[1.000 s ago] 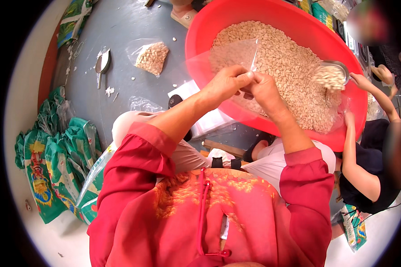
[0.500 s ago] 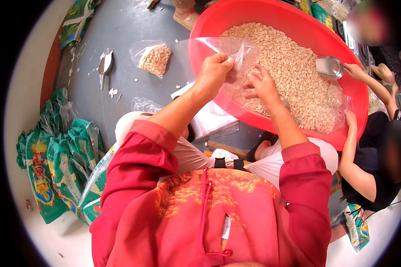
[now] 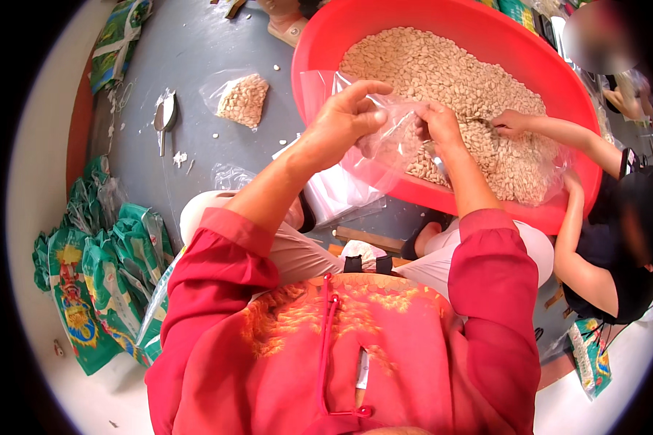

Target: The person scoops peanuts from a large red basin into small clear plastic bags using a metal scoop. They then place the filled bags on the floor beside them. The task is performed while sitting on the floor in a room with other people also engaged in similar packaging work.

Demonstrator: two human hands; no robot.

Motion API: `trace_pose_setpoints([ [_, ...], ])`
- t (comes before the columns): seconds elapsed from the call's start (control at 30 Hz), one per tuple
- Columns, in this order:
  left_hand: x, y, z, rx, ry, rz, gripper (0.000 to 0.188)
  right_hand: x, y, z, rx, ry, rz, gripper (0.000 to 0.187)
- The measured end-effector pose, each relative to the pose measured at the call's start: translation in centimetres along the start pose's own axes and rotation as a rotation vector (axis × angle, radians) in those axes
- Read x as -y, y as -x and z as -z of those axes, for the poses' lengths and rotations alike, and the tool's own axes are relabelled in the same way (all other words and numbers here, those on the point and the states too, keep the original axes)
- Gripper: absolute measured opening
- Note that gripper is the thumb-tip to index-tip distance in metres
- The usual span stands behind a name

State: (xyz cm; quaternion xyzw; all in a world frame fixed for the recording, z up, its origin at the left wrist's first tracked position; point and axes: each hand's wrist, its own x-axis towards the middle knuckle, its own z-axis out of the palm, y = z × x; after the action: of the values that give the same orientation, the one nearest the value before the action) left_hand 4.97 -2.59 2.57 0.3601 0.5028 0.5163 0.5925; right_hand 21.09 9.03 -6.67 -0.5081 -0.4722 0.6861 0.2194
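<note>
A clear plastic bag [image 3: 392, 134] is stretched between my two hands over the near left rim of a big red tub [image 3: 319, 43]. My left hand [image 3: 345, 119] has its fingers curled on the bag's left side, the forefinger bent over the top. On the bag's right side, my right hand [image 3: 437, 125] pinches the film. Pale flat seeds [image 3: 421, 61] are heaped in the tub below. A shiny metal piece [image 3: 437, 163] shows beside my right wrist, mostly hidden.
A co-worker's hand [image 3: 511, 123] reaches into the seeds; their other hand [image 3: 573, 185] is at a clear bag. On the floor lie a filled bag [image 3: 243, 100], a metal scoop [image 3: 165, 116] and a stack of clear bags [image 3: 337, 192]. Green printed bags [image 3: 87, 290] stand left.
My right hand has gone from spread fingers to pinching the bag's edge. The co-worker's hand has moved left from the rim, and their scoop has gone down into the seeds.
</note>
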Motion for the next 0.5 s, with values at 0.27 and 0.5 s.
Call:
trace_pose_setpoints([
  [0.27,1.6,0.2,1.8,-0.011,-1.252,-0.194,0.031,-1.6,-1.6,8.0,-0.140,0.832,0.215,0.034],
  [0.5,0.1,-0.3,1.0,-0.116,-1.316,-0.125,0.053,-2.1,5.4,6.9,0.257,1.545,-0.549,0.039],
])
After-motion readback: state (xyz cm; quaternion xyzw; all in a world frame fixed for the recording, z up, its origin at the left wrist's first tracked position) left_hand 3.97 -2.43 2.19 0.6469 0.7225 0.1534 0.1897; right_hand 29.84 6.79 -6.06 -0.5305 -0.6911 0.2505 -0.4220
